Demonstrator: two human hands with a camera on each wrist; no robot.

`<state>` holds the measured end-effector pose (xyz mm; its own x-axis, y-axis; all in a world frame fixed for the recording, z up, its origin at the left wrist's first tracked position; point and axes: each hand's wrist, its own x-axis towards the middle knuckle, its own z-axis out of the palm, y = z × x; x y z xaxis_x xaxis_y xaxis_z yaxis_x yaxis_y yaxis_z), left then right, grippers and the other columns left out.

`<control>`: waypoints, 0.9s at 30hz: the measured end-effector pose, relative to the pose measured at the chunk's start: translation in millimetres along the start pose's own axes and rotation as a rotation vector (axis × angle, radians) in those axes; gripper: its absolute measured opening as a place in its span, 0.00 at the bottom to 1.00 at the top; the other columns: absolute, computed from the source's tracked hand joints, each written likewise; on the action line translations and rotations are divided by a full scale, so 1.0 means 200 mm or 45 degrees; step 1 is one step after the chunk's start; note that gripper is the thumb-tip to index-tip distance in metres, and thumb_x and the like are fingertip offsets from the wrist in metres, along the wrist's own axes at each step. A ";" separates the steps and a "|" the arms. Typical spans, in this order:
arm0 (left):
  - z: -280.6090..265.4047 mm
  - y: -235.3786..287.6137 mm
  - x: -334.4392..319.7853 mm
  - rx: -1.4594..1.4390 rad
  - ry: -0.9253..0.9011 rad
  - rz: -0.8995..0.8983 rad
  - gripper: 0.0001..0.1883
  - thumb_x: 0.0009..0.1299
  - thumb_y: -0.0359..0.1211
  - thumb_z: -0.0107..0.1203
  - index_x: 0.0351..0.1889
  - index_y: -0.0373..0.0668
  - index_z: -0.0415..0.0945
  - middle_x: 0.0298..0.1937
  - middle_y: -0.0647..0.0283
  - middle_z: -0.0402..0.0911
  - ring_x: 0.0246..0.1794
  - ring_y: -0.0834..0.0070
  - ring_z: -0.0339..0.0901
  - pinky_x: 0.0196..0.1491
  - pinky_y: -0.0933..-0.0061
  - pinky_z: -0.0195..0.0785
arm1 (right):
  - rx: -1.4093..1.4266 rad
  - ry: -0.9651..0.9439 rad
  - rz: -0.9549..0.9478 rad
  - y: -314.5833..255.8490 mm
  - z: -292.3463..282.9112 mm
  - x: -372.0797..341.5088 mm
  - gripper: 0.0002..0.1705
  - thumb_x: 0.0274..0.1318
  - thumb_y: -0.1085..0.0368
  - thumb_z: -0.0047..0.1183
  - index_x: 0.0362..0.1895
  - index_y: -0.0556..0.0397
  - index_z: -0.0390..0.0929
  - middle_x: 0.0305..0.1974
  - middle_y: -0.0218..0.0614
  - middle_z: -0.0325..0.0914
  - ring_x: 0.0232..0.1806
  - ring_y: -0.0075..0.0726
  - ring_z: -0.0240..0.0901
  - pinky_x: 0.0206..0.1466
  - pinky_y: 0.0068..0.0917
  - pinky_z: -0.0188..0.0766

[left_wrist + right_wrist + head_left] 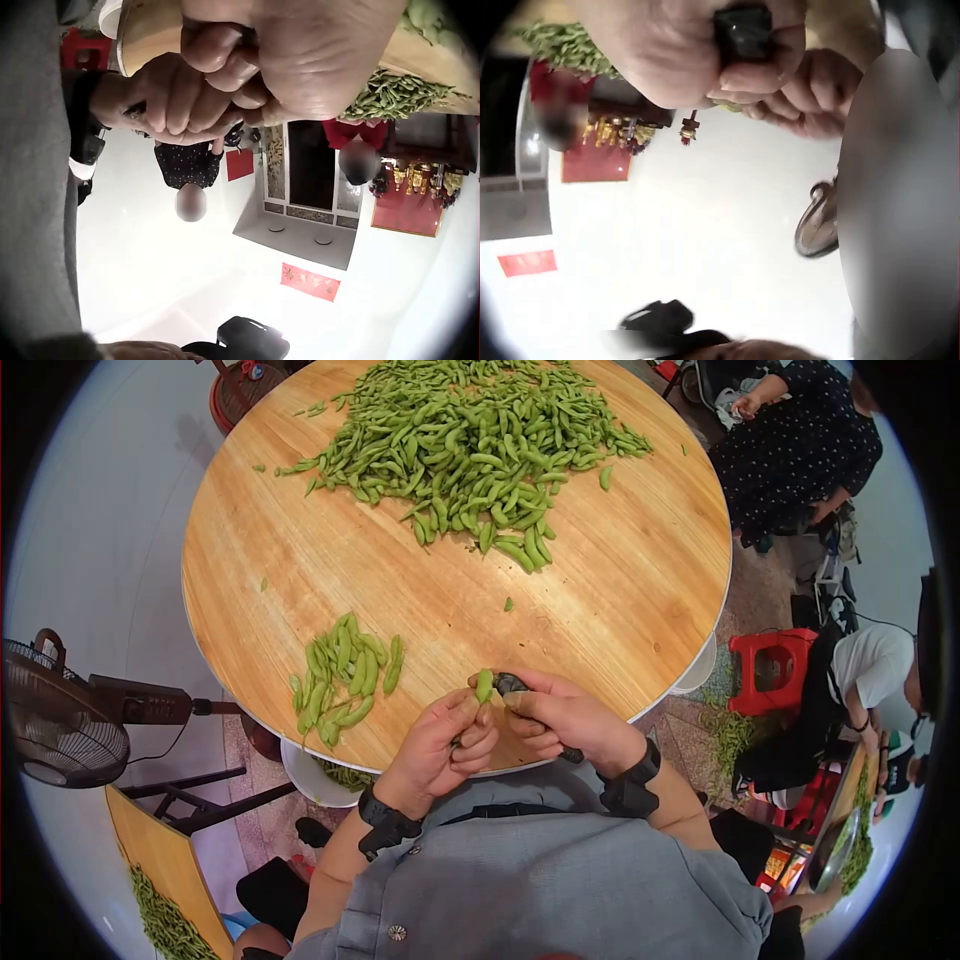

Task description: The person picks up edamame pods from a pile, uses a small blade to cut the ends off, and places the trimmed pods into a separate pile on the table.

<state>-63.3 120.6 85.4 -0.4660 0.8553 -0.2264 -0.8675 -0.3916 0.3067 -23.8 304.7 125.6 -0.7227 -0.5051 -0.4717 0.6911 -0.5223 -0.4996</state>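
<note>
Near the front edge of the round table my left hand [448,737] pinches a green soybean pod [485,685] upright between thumb and fingertips. My right hand [570,715] grips a black tool [511,683] right beside the pod; its dark lower end pokes out below the curled fingers. I cannot tell what kind of tool it is, as the fingers cover most of it. The right wrist view shows the black end of the tool [742,34] in the palm. A small pile of pods [340,670] lies left of my hands, and a large heap [470,440] covers the far side.
The wooden round table [620,590] bears both piles. Below its front left edge stands a white bucket [318,778] with green bits inside. A fan [65,710] stands at the left, a red stool [770,670] at the right. Other people sit on the right side.
</note>
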 end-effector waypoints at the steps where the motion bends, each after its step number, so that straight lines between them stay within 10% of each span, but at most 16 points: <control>1: 0.00 0.00 0.00 0.004 -0.004 -0.004 0.10 0.73 0.36 0.40 0.34 0.39 0.67 0.18 0.71 0.57 0.13 0.86 0.50 0.14 0.86 0.41 | -0.183 0.169 -0.036 -0.01 0.01 0.00 0.18 0.63 0.66 0.34 0.57 0.46 0.62 0.16 0.19 0.53 0.13 0.12 0.46 0.14 0.12 0.42; 7: 0.00 -0.03 0.00 -0.119 -0.033 -0.092 0.10 0.72 0.36 0.42 0.34 0.38 0.67 0.18 0.71 0.58 0.14 0.86 0.51 0.14 0.86 0.42 | -0.398 0.193 -0.320 0.00 -0.04 0.08 0.08 0.60 0.62 0.47 0.38 0.52 0.70 0.17 0.21 0.60 0.14 0.13 0.52 0.14 0.14 0.47; 10: 0.02 -0.04 0.01 0.392 0.178 -0.069 0.10 0.71 0.35 0.44 0.33 0.38 0.69 0.17 0.71 0.59 0.14 0.87 0.52 0.15 0.86 0.42 | -0.426 0.210 -0.282 0.01 -0.04 0.08 0.07 0.59 0.62 0.48 0.35 0.53 0.70 0.18 0.22 0.63 0.13 0.13 0.53 0.14 0.15 0.49; 13: 0.04 -0.06 0.05 1.251 0.336 0.423 0.11 0.71 0.35 0.44 0.30 0.38 0.70 0.16 0.71 0.60 0.12 0.87 0.52 0.15 0.85 0.42 | -0.470 0.212 -0.259 0.03 -0.03 0.08 0.07 0.59 0.63 0.47 0.34 0.53 0.69 0.17 0.22 0.63 0.13 0.13 0.53 0.15 0.15 0.49; 15: 0.08 -0.02 0.02 0.734 0.417 -0.030 0.12 0.71 0.35 0.45 0.28 0.38 0.70 0.15 0.72 0.61 0.11 0.88 0.52 0.14 0.86 0.42 | -0.400 0.169 -0.275 0.03 -0.07 0.06 0.07 0.59 0.64 0.48 0.33 0.53 0.70 0.18 0.23 0.64 0.13 0.13 0.53 0.15 0.14 0.49; 21: 0.02 -0.01 0.03 0.320 0.185 -0.144 0.10 0.70 0.36 0.47 0.31 0.40 0.72 0.14 0.75 0.61 0.12 0.89 0.54 0.14 0.86 0.43 | -0.339 0.111 -0.259 0.04 -0.09 0.04 0.04 0.57 0.66 0.47 0.32 0.52 0.69 0.16 0.21 0.62 0.13 0.13 0.53 0.15 0.15 0.49; 27: 0.07 0.02 0.01 1.154 0.185 -0.225 0.11 0.70 0.36 0.45 0.31 0.39 0.71 0.14 0.73 0.62 0.13 0.86 0.55 0.17 0.84 0.46 | -1.103 0.168 -0.456 0.03 -0.14 0.02 0.09 0.47 0.62 0.51 0.30 0.55 0.73 0.20 0.30 0.72 0.19 0.24 0.65 0.21 0.25 0.62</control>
<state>-66.1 125.6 99.2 -0.4105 0.8024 -0.4331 -0.4900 0.2064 0.8469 -22.4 319.2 100.4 -0.9225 -0.3041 -0.2376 0.2214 0.0871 -0.9713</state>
